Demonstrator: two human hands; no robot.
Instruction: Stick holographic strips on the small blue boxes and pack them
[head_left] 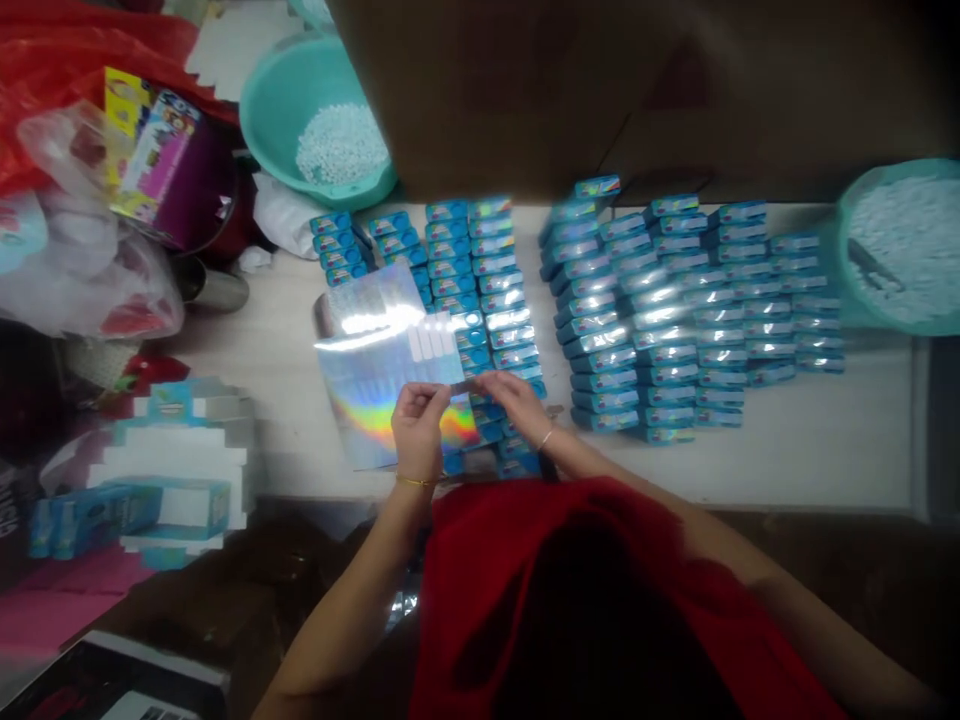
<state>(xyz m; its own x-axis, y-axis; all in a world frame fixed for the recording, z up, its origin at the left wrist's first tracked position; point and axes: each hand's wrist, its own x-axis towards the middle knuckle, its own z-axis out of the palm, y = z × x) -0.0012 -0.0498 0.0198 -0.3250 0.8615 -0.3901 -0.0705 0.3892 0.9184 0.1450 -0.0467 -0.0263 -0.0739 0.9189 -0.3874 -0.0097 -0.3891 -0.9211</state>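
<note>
My left hand (417, 428) and my right hand (514, 402) meet over the table edge, fingers pinched together on a small thin strip (463, 385) held between them. Under them lies a shiny holographic sticker sheet (375, 385) with a few white stickers near its top. Rows of small blue boxes (480, 290) lie just beyond my hands. Each wrist wears a thin bracelet.
More blue boxes (675, 310) fill the table to the right. A teal basin of white pellets (322, 125) stands at the back left, another (900, 250) at the far right. A large cardboard box (637, 90) is behind. Bags and packaging (97, 200) crowd the left.
</note>
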